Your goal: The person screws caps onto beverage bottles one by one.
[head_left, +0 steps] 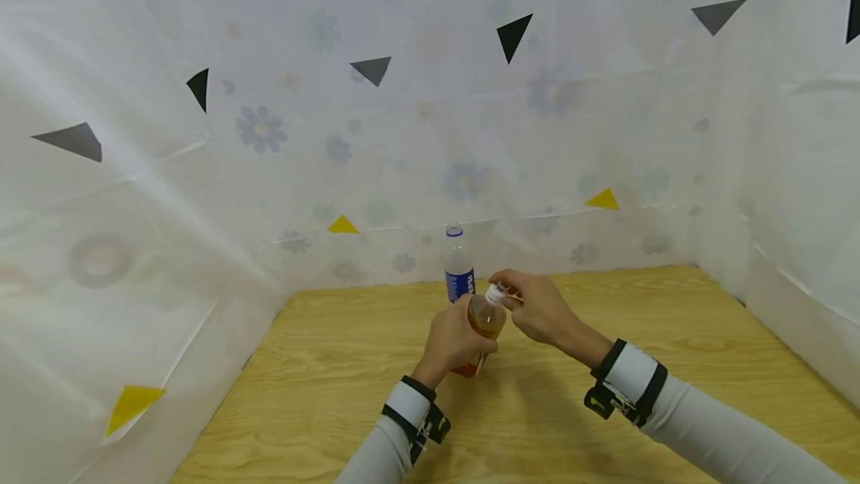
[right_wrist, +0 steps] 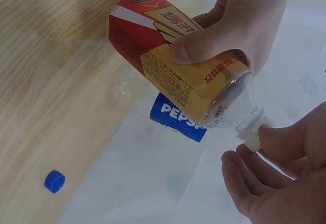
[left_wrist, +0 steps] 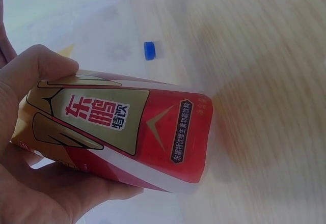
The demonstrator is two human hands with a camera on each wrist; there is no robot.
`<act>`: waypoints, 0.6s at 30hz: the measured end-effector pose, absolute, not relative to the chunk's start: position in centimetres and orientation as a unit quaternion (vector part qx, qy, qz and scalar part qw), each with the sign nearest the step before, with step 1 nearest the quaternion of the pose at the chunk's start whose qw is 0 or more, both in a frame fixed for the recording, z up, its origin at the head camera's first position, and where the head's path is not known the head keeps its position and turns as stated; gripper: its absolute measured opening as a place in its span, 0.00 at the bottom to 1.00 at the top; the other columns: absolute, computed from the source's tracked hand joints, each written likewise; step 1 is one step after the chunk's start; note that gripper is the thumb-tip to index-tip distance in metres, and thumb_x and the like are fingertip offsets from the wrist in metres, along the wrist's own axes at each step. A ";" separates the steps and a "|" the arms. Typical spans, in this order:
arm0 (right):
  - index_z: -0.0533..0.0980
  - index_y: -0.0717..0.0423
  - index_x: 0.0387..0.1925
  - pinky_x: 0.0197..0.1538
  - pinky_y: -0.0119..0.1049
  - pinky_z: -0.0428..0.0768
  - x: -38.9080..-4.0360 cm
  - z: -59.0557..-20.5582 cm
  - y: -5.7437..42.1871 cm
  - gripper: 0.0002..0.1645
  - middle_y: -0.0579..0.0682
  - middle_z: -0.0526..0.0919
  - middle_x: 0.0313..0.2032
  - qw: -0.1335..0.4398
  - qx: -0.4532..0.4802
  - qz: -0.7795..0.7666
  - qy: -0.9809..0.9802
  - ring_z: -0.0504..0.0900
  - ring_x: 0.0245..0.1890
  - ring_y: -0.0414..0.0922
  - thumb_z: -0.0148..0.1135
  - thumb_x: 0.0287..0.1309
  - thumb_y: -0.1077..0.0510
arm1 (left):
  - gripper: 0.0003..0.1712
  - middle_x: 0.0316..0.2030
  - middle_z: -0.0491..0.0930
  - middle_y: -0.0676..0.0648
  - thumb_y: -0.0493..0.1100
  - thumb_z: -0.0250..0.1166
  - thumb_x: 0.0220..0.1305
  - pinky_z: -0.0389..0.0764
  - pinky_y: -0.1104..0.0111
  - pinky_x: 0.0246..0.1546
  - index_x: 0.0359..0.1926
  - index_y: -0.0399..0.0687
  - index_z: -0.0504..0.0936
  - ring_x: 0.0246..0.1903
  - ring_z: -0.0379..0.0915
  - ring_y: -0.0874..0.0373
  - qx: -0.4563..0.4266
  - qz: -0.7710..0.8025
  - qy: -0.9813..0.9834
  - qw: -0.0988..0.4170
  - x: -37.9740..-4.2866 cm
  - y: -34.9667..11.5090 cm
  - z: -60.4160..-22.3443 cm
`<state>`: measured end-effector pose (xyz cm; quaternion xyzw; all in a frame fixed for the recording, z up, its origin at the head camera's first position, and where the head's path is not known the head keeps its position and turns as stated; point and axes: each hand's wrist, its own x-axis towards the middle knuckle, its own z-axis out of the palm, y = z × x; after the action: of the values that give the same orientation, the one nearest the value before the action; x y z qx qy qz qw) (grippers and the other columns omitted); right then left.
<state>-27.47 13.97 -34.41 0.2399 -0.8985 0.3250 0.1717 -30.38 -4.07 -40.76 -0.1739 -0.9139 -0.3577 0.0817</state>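
My left hand grips a drink bottle with a red and gold label round its body. The bottle leans over the table, its neck toward my right hand. At the mouth, the right thumb and fingers pinch a white cap. In the right wrist view the cap sits right at the neck's end, partly covered by the thumb. Just behind stands a clear Pepsi bottle with a blue label and no cap on its mouth; the held bottle and left hand hide its lower part.
A blue bottle cap lies on the wooden table, and the left wrist view shows it beyond the held bottle. White sheeting with faint flowers and triangle stickers encloses the table's back and sides.
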 end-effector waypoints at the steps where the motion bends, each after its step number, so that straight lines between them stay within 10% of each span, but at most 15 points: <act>1: 0.79 0.60 0.55 0.43 0.50 0.85 -27.5 -34.4 14.0 0.18 0.59 0.86 0.45 0.171 0.241 0.326 -0.898 0.87 0.43 0.56 0.60 0.64 0.70 | 0.39 0.46 0.85 0.46 0.45 0.82 0.44 0.85 0.59 0.42 0.58 0.46 0.76 0.42 0.84 0.53 -0.174 -0.359 -0.913 0.081 -30.4 -4.1 -40.7; 18: 0.80 0.62 0.52 0.35 0.40 0.81 -27.5 -34.6 14.0 0.14 0.53 0.86 0.37 0.174 0.226 0.331 -0.900 0.83 0.33 0.45 0.62 0.65 0.66 | 0.39 0.45 0.86 0.47 0.46 0.82 0.44 0.85 0.60 0.42 0.58 0.48 0.76 0.42 0.84 0.55 -0.167 -0.360 -0.915 0.076 -30.2 -4.0 -40.5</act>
<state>-27.51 14.02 -34.64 0.2258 -0.8996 0.3310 0.1737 -30.18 -4.01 -40.53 -0.1675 -0.9149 -0.3595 0.0759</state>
